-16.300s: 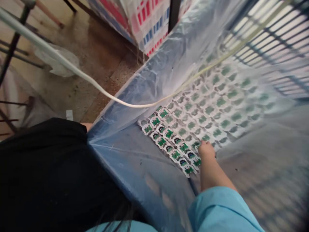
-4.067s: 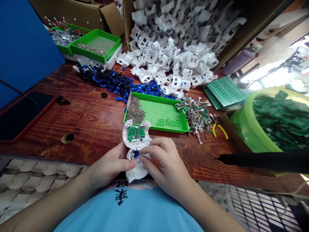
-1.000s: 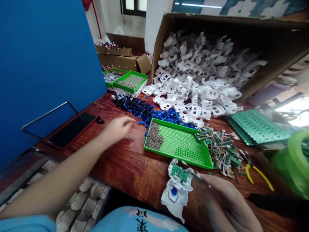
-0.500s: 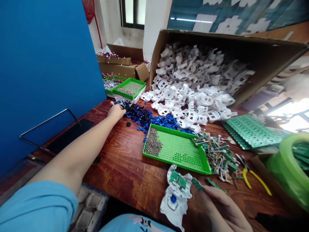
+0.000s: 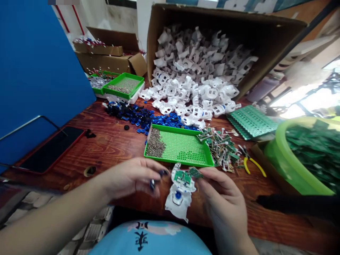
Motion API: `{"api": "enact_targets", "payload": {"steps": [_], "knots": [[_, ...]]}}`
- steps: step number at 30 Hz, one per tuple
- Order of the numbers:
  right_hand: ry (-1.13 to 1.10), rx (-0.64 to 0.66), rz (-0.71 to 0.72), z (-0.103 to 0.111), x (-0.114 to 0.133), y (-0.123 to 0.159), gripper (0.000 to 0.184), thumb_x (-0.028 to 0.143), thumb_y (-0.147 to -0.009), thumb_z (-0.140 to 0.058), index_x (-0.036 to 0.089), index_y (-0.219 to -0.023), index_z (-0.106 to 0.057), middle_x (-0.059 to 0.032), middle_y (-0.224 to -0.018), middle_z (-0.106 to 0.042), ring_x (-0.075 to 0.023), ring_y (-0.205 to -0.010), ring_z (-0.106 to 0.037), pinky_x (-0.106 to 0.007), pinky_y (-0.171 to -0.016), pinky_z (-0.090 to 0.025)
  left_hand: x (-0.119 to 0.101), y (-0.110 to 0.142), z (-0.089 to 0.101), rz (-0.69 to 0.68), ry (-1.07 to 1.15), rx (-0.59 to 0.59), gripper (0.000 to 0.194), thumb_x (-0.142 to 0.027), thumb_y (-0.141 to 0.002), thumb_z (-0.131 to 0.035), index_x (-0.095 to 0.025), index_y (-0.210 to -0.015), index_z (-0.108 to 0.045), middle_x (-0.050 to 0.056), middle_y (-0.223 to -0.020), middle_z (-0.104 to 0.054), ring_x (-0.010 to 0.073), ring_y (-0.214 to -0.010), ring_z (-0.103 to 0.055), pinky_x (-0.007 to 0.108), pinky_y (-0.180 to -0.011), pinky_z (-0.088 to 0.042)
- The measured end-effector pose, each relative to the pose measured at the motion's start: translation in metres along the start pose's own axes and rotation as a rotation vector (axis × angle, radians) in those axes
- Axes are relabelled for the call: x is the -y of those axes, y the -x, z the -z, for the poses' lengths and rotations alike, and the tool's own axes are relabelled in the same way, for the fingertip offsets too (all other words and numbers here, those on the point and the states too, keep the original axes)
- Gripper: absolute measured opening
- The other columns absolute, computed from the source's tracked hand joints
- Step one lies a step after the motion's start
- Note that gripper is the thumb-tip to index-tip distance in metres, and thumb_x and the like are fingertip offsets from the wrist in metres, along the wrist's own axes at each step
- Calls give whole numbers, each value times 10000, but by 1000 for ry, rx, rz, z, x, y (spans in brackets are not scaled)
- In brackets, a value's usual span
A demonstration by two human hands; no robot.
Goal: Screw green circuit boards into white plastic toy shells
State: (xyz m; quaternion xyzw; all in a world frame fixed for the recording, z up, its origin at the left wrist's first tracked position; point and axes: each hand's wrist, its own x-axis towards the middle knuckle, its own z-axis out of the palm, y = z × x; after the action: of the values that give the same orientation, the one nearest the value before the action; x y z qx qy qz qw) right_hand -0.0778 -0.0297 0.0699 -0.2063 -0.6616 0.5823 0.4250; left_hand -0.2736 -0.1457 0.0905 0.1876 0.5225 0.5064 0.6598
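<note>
My left hand (image 5: pixel 135 177) is closed on a small dark plastic part (image 5: pixel 152 184), blurred by motion, just left of a white plastic shell (image 5: pixel 179 205). The shell lies on the table with a green circuit board (image 5: pixel 183 178) in its upper half and a blue round piece (image 5: pixel 178 195) in its lower half. My right hand (image 5: pixel 223 198) pinches a small green circuit board (image 5: pixel 196 172) between thumb and fingers, over the shell's upper right edge. A thin wire seems to run between the two boards.
Behind the hands sits a green tray (image 5: pixel 183 145) with small screws (image 5: pixel 155 143). Blue and black parts (image 5: pixel 132 115), white shells (image 5: pixel 186 94) from a tipped carton (image 5: pixel 265 26), wired boards (image 5: pixel 223 150), yellow-handled pliers (image 5: pixel 253 166), a board-filled tub (image 5: pixel 276 152) and a phone (image 5: pixel 50 150) surround it.
My left hand has come back from the dark parts pile at the far left to beside the shell, carrying a dark part. My right hand still holds the small board; the view has shifted.
</note>
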Motion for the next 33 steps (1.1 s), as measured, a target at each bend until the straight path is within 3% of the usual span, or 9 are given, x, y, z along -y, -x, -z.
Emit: {"api": "enact_targets", "payload": {"steps": [3, 6, 12, 16, 20, 26, 30, 33], "knots": [[2, 163, 30, -7, 4, -2, 243, 108, -783, -617, 295, -930, -668, 0, -848, -649, -101, -811, -617, -187, -710, -520, 37, 1, -30, 178, 139, 190, 236, -183, -650, -685, -107, -873, -671, 55, -722, -646, 108, -529, -608, 225, -532, -495], [54, 218, 23, -7, 3, 5, 270, 84, -777, -611, 288, -948, -653, 3, -831, -639, -97, -799, -603, -193, -710, -509, 56, -3, -37, 220, 244, 209, 292, -134, -639, -721, -193, -904, -611, 6, -758, -647, 112, -565, -625, 213, -523, -495], [60, 279, -18, 2, -5, 19, 247, 71, -778, -599, 265, -915, -668, -20, -844, -659, -120, -807, -621, -234, -724, -527, 56, -2, -29, 236, 357, 190, 67, -123, -675, -695, -125, -711, -638, 55, -823, -690, 114, -577, -654, 205, -570, -509], [12, 304, -61, 5, -6, 21, 273, 60, -773, -602, 277, -925, -669, -10, -851, -662, -108, -814, -630, -217, -736, -527, 52, -3, -29, 215, 398, 245, 281, -159, -593, -745, -85, -860, -696, 95, -869, -690, 121, -650, -649, 207, -646, -518], [-10, 244, -73, 0, -6, 20, 227, 81, -770, -613, 260, -893, -678, -12, -822, -661, -109, -768, -639, -206, -687, -540, 51, -5, -34, 135, 406, 249, 430, -125, -521, -816, -118, -930, -682, 49, -834, -674, 86, -698, -620, 154, -685, -486], [32, 55, -60, -7, -13, 23, 189, 114, -800, -586, 251, -917, -644, -5, -837, -630, -105, -755, -629, -209, -668, -543, 54, -4, -38, 78, 321, 119, 188, -210, -710, -739, -153, -879, -683, 21, -726, -682, 84, -635, -634, 152, -616, -487], [116, -99, -2, -6, -18, 25, 247, 89, -827, -546, 257, -995, -615, -23, -924, -619, -122, -872, -598, -269, -797, -511, 55, -2, -36, 21, 255, 60, 152, -223, -783, -674, -192, -931, -688, 15, -854, -723, 106, -798, -659, 175, -757, -496], [168, 15, 34, -3, -14, 24, 270, 64, -799, -568, 260, -966, -648, -23, -900, -647, -138, -876, -601, -280, -795, -502, 55, 0, -35, -66, 166, 63, 158, -193, -801, -652, -214, -954, -681, -10, -905, -713, 109, -873, -642, 188, -820, -485]]}}
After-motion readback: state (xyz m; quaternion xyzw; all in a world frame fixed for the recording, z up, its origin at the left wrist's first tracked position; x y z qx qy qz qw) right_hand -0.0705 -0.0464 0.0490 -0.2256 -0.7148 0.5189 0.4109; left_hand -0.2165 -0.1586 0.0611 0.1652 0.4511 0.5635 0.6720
